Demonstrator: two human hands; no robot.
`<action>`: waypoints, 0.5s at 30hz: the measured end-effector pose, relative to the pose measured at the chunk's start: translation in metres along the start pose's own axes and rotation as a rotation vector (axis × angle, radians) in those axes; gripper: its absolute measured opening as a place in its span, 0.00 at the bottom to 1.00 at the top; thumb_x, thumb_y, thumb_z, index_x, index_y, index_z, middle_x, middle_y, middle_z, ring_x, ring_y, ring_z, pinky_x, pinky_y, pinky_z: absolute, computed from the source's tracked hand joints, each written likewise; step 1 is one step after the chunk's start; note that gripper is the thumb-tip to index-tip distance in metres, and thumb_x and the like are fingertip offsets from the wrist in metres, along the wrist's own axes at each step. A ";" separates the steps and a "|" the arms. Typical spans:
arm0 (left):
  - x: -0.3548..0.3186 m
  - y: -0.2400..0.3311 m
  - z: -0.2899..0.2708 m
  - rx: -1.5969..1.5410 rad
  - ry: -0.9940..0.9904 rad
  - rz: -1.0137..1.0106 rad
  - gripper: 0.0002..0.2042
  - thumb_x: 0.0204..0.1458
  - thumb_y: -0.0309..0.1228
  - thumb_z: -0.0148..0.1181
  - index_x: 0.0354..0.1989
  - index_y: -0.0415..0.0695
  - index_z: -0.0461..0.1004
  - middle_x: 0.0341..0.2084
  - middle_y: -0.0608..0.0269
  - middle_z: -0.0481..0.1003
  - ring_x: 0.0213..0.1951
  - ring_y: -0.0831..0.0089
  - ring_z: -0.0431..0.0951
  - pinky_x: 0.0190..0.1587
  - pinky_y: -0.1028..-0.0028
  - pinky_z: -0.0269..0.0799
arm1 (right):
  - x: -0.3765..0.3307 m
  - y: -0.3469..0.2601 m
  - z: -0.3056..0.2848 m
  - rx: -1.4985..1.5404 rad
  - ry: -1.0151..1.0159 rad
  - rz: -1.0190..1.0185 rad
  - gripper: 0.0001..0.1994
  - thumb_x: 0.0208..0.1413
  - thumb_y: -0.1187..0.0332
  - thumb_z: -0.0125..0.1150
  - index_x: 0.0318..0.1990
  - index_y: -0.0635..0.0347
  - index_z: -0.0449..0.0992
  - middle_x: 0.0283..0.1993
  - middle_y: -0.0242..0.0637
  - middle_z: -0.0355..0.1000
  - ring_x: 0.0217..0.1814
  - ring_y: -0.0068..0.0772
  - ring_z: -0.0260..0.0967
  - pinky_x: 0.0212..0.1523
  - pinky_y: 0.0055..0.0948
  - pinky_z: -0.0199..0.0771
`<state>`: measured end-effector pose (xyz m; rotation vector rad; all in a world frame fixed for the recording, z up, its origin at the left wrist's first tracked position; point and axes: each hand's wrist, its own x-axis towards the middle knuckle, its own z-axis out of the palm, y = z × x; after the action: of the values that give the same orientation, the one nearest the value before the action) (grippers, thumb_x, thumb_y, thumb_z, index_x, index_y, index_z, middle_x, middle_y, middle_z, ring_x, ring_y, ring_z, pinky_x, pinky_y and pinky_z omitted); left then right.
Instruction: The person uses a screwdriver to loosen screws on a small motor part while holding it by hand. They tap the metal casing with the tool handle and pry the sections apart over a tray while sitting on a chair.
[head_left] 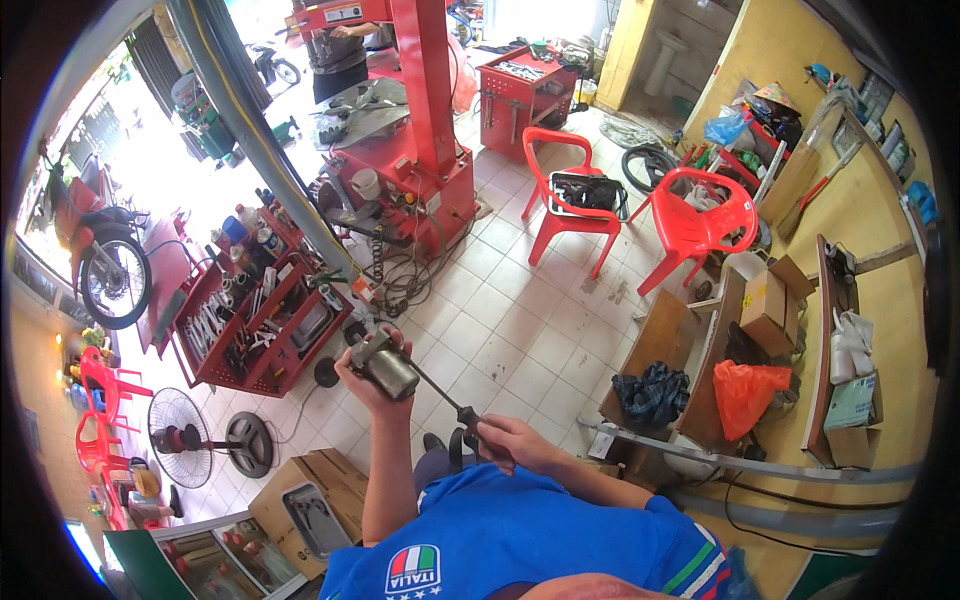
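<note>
In front of my body, my left hand (370, 394) is closed round a cylindrical metal motor (388, 372) with a cast grey end, raised above the floor. My right hand (511, 445) grips the dark handle of a screwdriver (467, 414). Its thin shaft slants up and left to the motor, and the tip appears to lie at or behind the motor's edge; I cannot tell whether they touch. My palm and fingers hide part of the motor's far side.
A red tool cart (262, 375) full of tools stands at left, beside a fan (182, 440). Ahead are a red machine (440, 190) and two red chairs (560, 236). Wooden shelves (655, 330) line the right. A cardboard box (340, 480) lies low left. Another person (340, 62) stands far back.
</note>
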<state>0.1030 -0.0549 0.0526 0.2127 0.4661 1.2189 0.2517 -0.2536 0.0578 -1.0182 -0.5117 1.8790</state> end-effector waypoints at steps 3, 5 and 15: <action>-0.002 0.002 -0.001 0.020 0.042 -0.001 0.21 0.54 0.49 0.48 0.43 0.42 0.71 0.42 0.52 0.75 0.46 0.56 0.77 0.48 0.57 0.76 | 0.002 0.004 0.004 0.087 -0.078 -0.041 0.12 0.67 0.61 0.54 0.47 0.61 0.70 0.29 0.31 0.67 0.22 0.21 0.65 0.26 0.24 0.70; -0.004 0.002 0.004 0.021 0.116 -0.027 0.20 0.53 0.50 0.48 0.42 0.45 0.70 0.43 0.52 0.75 0.46 0.56 0.77 0.48 0.56 0.75 | 0.007 0.015 0.001 0.057 -0.115 -0.114 0.13 0.67 0.59 0.54 0.46 0.61 0.70 0.30 0.32 0.67 0.21 0.21 0.65 0.24 0.24 0.69; -0.013 -0.019 -0.003 0.116 0.011 -0.085 0.21 0.56 0.46 0.47 0.46 0.41 0.70 0.44 0.47 0.76 0.48 0.51 0.78 0.54 0.51 0.74 | 0.059 -0.016 0.032 0.050 0.326 -0.328 0.20 0.68 0.56 0.51 0.59 0.63 0.68 0.44 0.40 0.73 0.28 0.23 0.70 0.26 0.24 0.72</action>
<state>0.1146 -0.0737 0.0454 0.2824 0.5505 1.1115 0.2190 -0.1923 0.0615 -1.1075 -0.4079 1.3979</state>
